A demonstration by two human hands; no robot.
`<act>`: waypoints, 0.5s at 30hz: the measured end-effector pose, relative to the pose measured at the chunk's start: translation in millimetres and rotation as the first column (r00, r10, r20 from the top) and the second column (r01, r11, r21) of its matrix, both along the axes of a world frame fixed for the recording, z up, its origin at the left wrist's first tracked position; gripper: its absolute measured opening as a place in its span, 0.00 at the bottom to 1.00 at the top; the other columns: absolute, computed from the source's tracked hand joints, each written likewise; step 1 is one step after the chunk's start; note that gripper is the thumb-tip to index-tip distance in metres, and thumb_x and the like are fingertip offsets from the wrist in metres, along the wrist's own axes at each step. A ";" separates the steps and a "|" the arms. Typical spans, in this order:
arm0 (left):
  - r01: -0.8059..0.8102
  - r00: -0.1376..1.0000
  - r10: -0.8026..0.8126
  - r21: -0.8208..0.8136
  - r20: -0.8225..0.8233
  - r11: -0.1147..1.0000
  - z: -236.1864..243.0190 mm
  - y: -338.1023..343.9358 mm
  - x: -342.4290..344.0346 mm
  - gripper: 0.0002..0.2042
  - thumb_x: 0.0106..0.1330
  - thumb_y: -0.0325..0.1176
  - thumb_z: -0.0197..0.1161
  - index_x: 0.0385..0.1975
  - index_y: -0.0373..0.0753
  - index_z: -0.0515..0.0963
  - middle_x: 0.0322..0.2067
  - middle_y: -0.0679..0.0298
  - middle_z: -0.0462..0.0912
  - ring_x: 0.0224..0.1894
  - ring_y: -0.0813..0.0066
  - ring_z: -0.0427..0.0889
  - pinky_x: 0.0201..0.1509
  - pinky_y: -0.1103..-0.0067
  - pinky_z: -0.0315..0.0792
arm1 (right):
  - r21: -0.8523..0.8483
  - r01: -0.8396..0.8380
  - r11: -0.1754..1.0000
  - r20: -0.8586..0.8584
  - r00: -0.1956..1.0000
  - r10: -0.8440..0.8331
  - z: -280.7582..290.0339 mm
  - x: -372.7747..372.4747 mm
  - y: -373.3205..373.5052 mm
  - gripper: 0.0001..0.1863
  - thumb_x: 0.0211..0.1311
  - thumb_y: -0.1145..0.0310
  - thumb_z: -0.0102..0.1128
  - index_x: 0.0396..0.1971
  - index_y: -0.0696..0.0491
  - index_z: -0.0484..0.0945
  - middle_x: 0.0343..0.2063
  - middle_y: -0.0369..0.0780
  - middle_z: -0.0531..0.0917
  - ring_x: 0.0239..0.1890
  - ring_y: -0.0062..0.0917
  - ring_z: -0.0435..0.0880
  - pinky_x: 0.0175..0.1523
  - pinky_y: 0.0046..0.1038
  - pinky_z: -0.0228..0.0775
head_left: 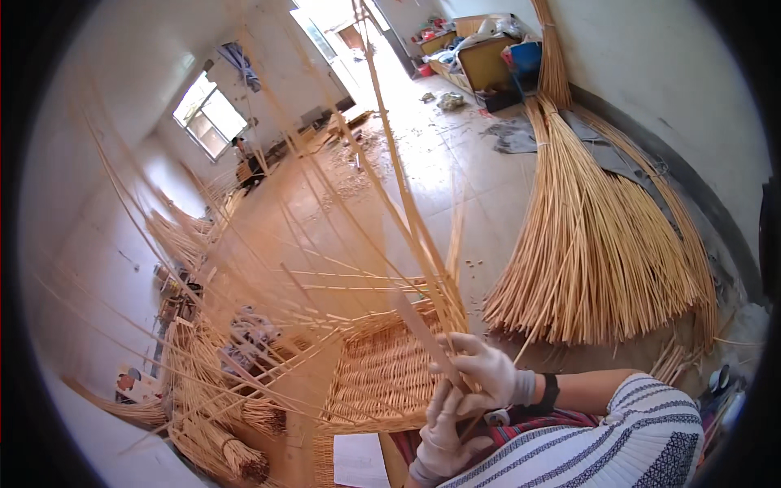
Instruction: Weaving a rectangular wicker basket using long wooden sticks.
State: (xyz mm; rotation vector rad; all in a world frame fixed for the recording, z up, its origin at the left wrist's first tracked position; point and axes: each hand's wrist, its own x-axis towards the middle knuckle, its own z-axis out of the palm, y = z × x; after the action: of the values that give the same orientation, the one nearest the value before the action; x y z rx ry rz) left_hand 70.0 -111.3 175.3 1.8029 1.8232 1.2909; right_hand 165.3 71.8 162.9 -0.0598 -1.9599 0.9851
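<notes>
"Firstly, the hands: how are they entered?"

"Two, both in pale gloves. Right hand [488,381]: fingers bent, closed on a flat strip [423,332], plain brownish, slanting up and leftward from the grasp. Left hand [444,446]: just below and left of the right, fingers raised toward the strip's lower end, thumb held apart; whether it grips too, I cannot tell."

"And the work beside them?"

"One wicker piece [381,374], tightly woven, just beyond and to the left of both hands. Long rods [392,159] rise from its far right corner, beyond the right hand; thinner ones fan out leftward, some blurred."

"Close by?"

"One white sheet [360,461], left of the left hand. One dark wristband [550,394], on the right wrist. One white sleeve [651,427] with dark stripes, to the right of the right hand."

"Farther off?"

"One large sheaf of sticks [598,260], tied near the top, its lower ends spread wide, beyond and to the right of the right hand. Smaller stick bundles [215,446], well to the left of the left hand. Scattered wood scraps [358,154] on the floor, far beyond both. One window [213,122], far beyond and leftward."
</notes>
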 end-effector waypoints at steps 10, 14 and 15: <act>-0.821 0.418 0.907 0.450 0.053 0.351 -26.1 -48.7 -164.1 0.32 0.72 0.48 0.62 0.66 0.34 0.62 0.61 0.47 0.69 0.62 0.56 0.72 0.69 0.62 0.65 | -0.371 -0.238 0.898 -0.082 0.971 0.224 -26.7 -29.9 52.3 0.09 0.63 0.70 0.66 0.41 0.53 0.88 0.58 0.45 0.76 0.58 0.34 0.77 0.63 0.34 0.66; -0.722 0.691 0.670 0.238 0.270 0.649 -55.5 -76.6 -185.6 0.26 0.72 0.42 0.63 0.64 0.37 0.64 0.54 0.55 0.72 0.54 0.65 0.74 0.61 0.68 0.70 | -0.585 -0.192 0.788 0.008 0.970 0.243 -19.5 -65.5 72.2 0.09 0.66 0.68 0.63 0.42 0.54 0.87 0.54 0.44 0.80 0.56 0.29 0.78 0.61 0.30 0.68; -0.794 0.604 0.720 0.181 0.342 0.581 -41.8 -58.1 -181.5 0.24 0.72 0.38 0.63 0.64 0.39 0.65 0.50 0.58 0.73 0.50 0.69 0.73 0.59 0.71 0.71 | -0.621 -0.190 0.760 0.049 0.959 0.280 -13.2 -80.5 83.5 0.10 0.68 0.67 0.63 0.44 0.55 0.85 0.51 0.42 0.82 0.54 0.26 0.79 0.60 0.28 0.69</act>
State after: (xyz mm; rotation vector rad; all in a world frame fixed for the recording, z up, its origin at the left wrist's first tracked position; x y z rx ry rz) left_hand -111.6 -169.4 133.5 0.8319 2.4662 2.0909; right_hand 84.9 155.3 149.7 -0.2580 -1.7125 1.8082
